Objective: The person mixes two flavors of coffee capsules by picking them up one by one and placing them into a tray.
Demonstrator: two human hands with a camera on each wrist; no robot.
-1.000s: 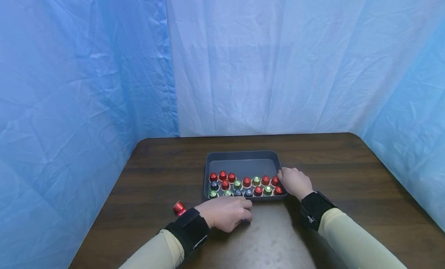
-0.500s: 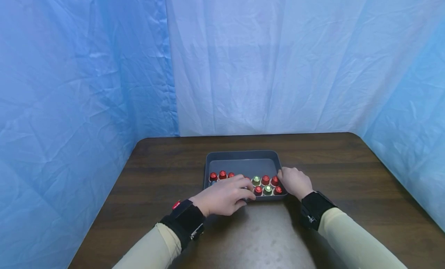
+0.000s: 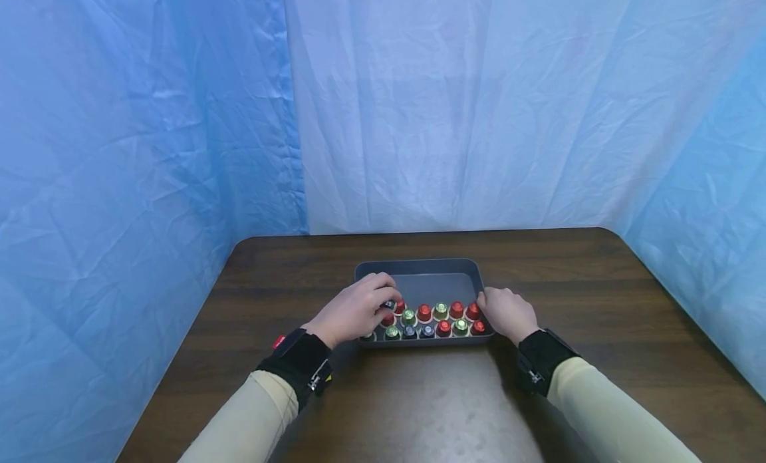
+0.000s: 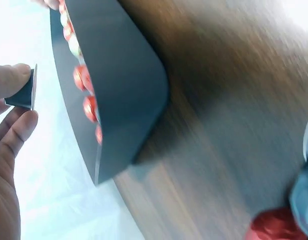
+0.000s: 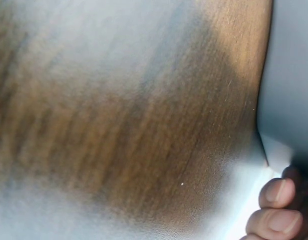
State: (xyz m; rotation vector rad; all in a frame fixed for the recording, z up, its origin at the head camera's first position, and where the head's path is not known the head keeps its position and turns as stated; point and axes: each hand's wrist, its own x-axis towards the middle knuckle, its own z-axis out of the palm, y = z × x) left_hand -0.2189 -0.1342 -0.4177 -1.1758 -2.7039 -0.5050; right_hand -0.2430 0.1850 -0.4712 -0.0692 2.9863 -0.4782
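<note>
A dark grey tray [image 3: 431, 282] holds coffee capsules in red, green and dark blue, standing in rows along its near side. Between thumb and fingertips, my left hand [image 3: 350, 311] pinches a dark blue capsule [image 4: 24, 92], raised over the left part of the tray. This hand hides some capsules at that end. A red capsule [image 3: 423, 312] and a green capsule [image 3: 441, 310] show in the row to its right. My right hand [image 3: 509, 314] grips the tray's right edge, and its curled fingers [image 5: 276, 220] show beside the tray wall in the right wrist view.
The tray rests on a dark wooden table [image 3: 263, 283]. Partly hidden by my left wrist, a red capsule [image 4: 275, 226] lies on the table, with a blue item [image 4: 303, 192] overlapping it in the left wrist view. Blue curtains [image 3: 455, 104] hang around the table.
My left hand has moved from in front of the tray, up across its near edge and leftward, with the dark blue capsule now showing in its fingers. The right hand stays on the tray edge.
</note>
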